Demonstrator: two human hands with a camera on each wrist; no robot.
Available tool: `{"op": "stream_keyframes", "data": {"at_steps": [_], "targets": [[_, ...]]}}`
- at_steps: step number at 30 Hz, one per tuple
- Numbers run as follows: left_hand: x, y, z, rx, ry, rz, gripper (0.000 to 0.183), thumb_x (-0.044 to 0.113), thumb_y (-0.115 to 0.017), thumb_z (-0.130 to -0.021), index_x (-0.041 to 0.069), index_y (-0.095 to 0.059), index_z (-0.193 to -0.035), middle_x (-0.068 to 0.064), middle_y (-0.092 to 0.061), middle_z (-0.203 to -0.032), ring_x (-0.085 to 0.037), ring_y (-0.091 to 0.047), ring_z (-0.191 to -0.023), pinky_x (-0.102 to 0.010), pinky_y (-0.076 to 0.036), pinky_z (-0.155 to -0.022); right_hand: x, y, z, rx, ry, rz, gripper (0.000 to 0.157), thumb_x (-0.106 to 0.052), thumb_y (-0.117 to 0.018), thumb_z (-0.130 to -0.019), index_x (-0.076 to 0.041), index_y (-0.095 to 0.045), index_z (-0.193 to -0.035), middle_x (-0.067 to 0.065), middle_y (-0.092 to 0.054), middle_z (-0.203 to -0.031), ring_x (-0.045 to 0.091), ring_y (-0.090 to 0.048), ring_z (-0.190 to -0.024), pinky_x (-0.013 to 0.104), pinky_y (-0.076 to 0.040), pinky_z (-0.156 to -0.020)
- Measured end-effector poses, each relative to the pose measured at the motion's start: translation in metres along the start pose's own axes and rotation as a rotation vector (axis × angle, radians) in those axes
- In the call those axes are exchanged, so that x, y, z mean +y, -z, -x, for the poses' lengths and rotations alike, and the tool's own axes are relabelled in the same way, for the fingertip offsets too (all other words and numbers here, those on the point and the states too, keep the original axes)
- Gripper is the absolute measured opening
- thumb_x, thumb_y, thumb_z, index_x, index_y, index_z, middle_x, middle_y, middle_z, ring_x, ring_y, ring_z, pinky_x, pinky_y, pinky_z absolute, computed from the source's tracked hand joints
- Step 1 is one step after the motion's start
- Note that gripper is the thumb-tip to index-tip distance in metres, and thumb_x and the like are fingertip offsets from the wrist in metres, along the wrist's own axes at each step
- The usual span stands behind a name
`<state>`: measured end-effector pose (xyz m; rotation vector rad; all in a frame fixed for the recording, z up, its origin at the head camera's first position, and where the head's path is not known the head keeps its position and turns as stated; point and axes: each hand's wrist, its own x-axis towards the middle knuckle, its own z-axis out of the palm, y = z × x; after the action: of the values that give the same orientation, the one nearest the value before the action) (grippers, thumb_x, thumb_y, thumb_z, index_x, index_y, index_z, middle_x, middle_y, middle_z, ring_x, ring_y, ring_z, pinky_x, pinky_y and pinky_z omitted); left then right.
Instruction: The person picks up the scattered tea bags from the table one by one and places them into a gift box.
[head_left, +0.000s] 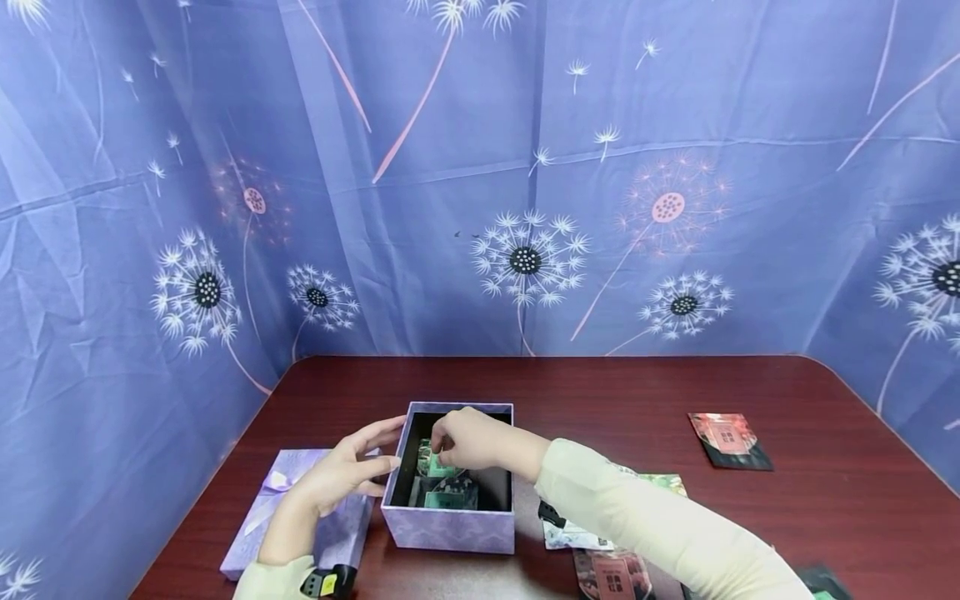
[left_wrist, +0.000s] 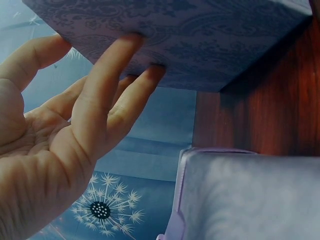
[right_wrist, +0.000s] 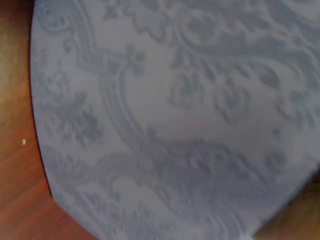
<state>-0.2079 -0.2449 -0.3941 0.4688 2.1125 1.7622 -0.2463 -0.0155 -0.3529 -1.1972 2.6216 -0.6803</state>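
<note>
A lidless lavender box (head_left: 450, 530) with a black inside stands on the table. My left hand (head_left: 348, 469) rests against its left side, fingers extended; in the left wrist view the fingertips of that hand (left_wrist: 85, 100) touch the patterned wall. My right hand (head_left: 480, 439) reaches down into the box over the right wall, its thumb and fingers pinching a green packet (head_left: 426, 460) near the far left. Nearer the front of the box lies a dark packet with a green label (head_left: 446, 493). The right wrist view shows only the patterned box wall (right_wrist: 165, 115), with the hand out of sight.
Left of the box lies its lavender lid (head_left: 348, 521) with a ribbon bow. A red and black packet (head_left: 729, 440) lies at the right. Under and beside the right sleeve are a light-coloured packet (head_left: 573, 537), another red packet (head_left: 611, 575) and a dark packet (head_left: 823, 582).
</note>
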Motion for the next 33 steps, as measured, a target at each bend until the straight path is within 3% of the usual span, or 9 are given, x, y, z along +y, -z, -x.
{"op": "stream_keyframes", "data": {"at_steps": [10, 22, 27, 33], "targets": [[0.001, 0.001, -0.001, 0.004, -0.014, 0.001, 0.066, 0.01, -0.056, -0.094, 0.0, -0.022, -0.149, -0.037, -0.022, -0.147, -0.036, -0.056, -0.112, -0.052, -0.052, -0.081, 0.006, 0.022, 0.024, 0.179, 0.1, 0.039, 0.007, -0.006, -0.065, -0.085, -0.006, -0.07, -0.089, 0.003, -0.071, -0.087, 0.013, -0.064, -0.081, 0.022, -0.05, -0.073], [0.001, 0.002, -0.001, 0.009, -0.01, -0.018, 0.067, 0.011, -0.058, -0.093, -0.001, -0.022, -0.149, -0.036, -0.022, -0.147, -0.035, -0.055, -0.113, -0.05, -0.053, -0.081, 0.022, 0.044, 0.06, 0.311, 0.12, 0.099, 0.005, -0.004, -0.065, -0.084, -0.007, -0.066, -0.088, 0.003, -0.068, -0.087, 0.015, -0.064, -0.084, 0.026, -0.051, -0.076], [0.001, 0.001, -0.001, 0.014, -0.006, -0.023, 0.068, 0.012, -0.058, -0.093, 0.0, -0.022, -0.149, -0.036, -0.022, -0.148, -0.037, -0.053, -0.115, -0.051, -0.052, -0.082, 0.031, 0.044, 0.074, 0.299, 0.145, 0.134, 0.009, -0.001, -0.063, -0.084, -0.007, -0.066, -0.09, 0.002, -0.069, -0.089, 0.015, -0.064, -0.085, 0.027, -0.051, -0.077], [0.0, 0.0, 0.0, 0.011, 0.002, -0.028, 0.068, 0.013, -0.058, -0.093, 0.0, -0.022, -0.149, -0.035, -0.022, -0.148, -0.037, -0.052, -0.117, -0.051, -0.052, -0.083, 0.045, 0.039, 0.091, 0.192, 0.218, 0.176, 0.014, 0.002, -0.067, -0.08, -0.007, -0.067, -0.091, 0.002, -0.068, -0.09, 0.015, -0.063, -0.087, 0.029, -0.051, -0.079]]}}
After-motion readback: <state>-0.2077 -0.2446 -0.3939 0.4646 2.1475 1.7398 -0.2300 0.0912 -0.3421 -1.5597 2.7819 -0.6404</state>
